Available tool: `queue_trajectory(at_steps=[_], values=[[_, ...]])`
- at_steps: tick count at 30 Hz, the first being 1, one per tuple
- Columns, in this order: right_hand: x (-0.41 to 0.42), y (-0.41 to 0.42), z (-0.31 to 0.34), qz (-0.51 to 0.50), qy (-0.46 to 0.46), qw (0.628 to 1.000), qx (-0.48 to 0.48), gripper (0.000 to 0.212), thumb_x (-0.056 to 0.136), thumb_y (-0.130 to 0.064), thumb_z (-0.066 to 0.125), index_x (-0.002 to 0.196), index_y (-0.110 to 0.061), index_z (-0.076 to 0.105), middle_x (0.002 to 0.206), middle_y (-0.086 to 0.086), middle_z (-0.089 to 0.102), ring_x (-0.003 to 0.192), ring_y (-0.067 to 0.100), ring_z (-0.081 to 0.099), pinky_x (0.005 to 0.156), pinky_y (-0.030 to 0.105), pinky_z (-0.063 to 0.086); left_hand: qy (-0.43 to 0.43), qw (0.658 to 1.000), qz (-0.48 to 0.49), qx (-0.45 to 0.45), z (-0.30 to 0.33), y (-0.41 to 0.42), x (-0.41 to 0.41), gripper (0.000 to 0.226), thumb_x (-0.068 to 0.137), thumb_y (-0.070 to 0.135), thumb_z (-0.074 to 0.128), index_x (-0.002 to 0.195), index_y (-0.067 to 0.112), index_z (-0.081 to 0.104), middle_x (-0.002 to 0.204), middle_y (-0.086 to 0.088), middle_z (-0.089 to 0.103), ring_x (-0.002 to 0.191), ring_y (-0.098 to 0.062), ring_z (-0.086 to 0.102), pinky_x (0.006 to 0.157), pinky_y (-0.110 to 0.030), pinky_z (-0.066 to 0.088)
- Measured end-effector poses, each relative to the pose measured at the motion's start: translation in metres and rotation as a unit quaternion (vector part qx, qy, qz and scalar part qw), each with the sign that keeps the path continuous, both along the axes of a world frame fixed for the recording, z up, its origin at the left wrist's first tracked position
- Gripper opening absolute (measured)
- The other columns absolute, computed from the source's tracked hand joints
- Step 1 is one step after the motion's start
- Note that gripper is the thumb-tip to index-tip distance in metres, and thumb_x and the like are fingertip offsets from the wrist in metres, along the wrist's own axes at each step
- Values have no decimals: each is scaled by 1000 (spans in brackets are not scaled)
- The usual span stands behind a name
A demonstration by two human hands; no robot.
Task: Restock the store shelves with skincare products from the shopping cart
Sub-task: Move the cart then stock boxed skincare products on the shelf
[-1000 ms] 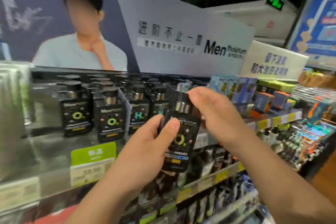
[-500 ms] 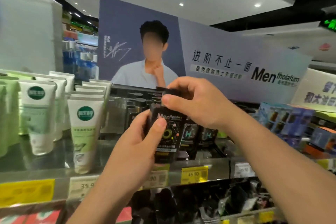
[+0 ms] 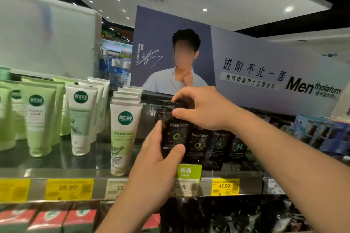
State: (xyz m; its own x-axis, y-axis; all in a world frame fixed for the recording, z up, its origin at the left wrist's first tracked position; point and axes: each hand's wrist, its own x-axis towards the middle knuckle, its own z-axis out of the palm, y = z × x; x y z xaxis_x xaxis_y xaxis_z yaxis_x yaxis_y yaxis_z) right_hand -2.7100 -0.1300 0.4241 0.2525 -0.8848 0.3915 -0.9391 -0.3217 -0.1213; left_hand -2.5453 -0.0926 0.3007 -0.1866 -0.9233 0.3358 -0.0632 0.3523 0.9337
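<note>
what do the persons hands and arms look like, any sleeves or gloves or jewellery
Both are bare. The left hand and the right hand wear no gloves, and no rings show. Both forearms are uncovered as far as the frame edge, with no sleeve, watch or bracelet in view.

You read "Mentholatum" on the banner, "Men" on the black bottle, "NEW" on the green tag, and 39.90 and 45.90 on the yellow price labels.

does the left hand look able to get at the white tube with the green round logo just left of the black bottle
Probably yes. The white tube stands at the shelf's front edge beside the left hand with nothing between them, but that hand's fingers grip the black bottle, so it would have to let go first.
</note>
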Motion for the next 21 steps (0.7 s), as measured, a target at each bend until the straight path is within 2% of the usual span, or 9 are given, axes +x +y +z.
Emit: queue_trajectory(at_steps=[2,4,7,17,21], values=[[0,-4,-3,-19,40,999,-14,34,93,-55,65,122,-37,66,93,-24,62,101,5,54,107,40,27,-11,1000,-5,4,-3,-2,1,78,96,48,60,160,46,16,157,28,29,143,4,32,123,-38,29],[1,-7,-6,-29,62,998,-15,35,93,-57,64,122,-38,65,97,-20,63,109,8,53,106,40,24,-14,1000,-5,10,-5,-5,1,76,95,47,59,159,45,18,156,26,34,142,2,36,122,-39,31],[1,-10,-12,-37,81,996,-11,36,92,-59,64,122,-39,66,90,-24,54,110,7,48,106,41,23,-22,999,1,30,-8,-10,-1,77,95,45,60,160,44,20,160,21,33,145,-1,34,123,-41,31],[4,-18,-21,-48,90,995,14,42,93,-62,60,127,-38,64,88,-27,48,111,8,44,96,36,22,-41,999,2,28,-11,-19,-2,80,92,49,60,161,40,20,161,19,33,144,-1,34,122,-36,31],[4,-16,-23,-54,84,995,18,45,92,-64,61,129,-38,62,106,-22,59,119,9,51,100,37,22,-46,999,-1,27,-12,-20,-1,81,91,53,59,160,40,20,161,18,33,144,-2,34,121,-36,32]])
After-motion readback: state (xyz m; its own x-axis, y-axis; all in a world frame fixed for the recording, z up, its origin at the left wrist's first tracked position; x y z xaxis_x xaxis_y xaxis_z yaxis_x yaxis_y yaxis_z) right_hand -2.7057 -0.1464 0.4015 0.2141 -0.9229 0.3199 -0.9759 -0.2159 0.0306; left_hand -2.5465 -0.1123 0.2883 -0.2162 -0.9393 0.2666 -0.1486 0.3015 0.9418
